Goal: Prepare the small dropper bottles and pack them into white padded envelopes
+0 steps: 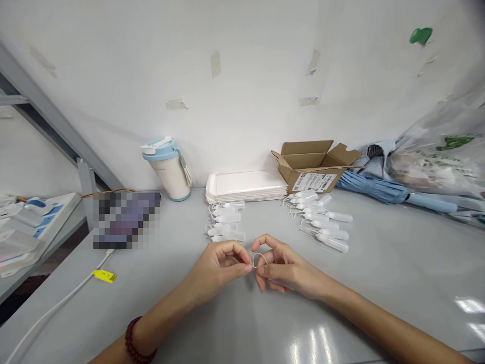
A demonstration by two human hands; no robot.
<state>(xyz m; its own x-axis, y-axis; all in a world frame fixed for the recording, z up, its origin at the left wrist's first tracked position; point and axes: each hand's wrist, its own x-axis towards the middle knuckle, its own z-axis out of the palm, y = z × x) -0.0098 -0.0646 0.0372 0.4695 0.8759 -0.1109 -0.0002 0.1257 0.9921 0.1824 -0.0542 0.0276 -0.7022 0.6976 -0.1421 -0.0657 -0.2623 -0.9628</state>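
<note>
Above the middle of the table, my left hand (222, 265) pinches one end of a thin white wire loop (259, 254) between thumb and forefinger. The fingers of my right hand (284, 268) close on the other side of the loop, with its forefinger raised and curled. The loop arcs up between the two hands, and its ends are hidden by the fingertips. Beyond my left hand lies a row of small translucent white tubes (227, 218) with thin curled wires. A second group of such tubes (320, 222) lies past my right hand, their wires pointing left.
White flat trays (246, 184) are stacked by the wall, beside an open cardboard box (312, 174). A tumbler (168, 172) stands at back left, near a pixelated device (125, 220) with a white cable (64, 301). A folded blue umbrella (382, 188) and plastic bag (439, 162) lie right.
</note>
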